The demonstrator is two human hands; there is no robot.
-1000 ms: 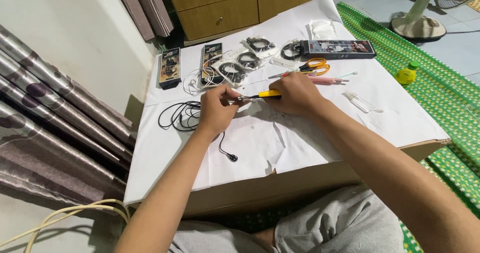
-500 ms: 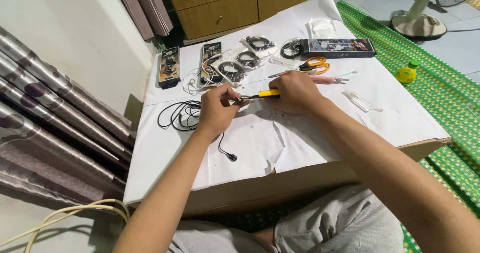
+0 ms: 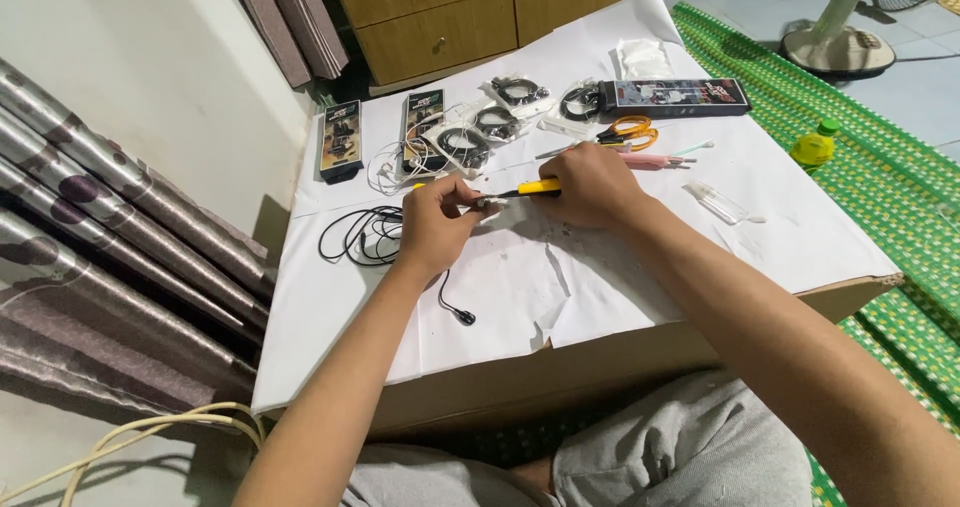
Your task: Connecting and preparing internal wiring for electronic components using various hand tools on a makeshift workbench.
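Observation:
My right hand [image 3: 590, 189] grips a yellow-handled knife [image 3: 530, 189] with its blade pointing left. The blade tip meets a small earphone part pinched in my left hand [image 3: 435, 222]. A black earphone cable [image 3: 362, 235] coils left of that hand, and its end with a black earbud [image 3: 463, 316] trails down onto the white paper [image 3: 560, 297] covering the cardboard box I work on.
Behind my hands lie orange scissors [image 3: 630, 130], bagged cables [image 3: 497, 122], two small upright boxes [image 3: 342, 140], a long dark box [image 3: 680, 96], white earphones [image 3: 400, 167] and a clear plastic piece [image 3: 716, 203]. A yellow bottle [image 3: 814, 147] stands on the green mat at right.

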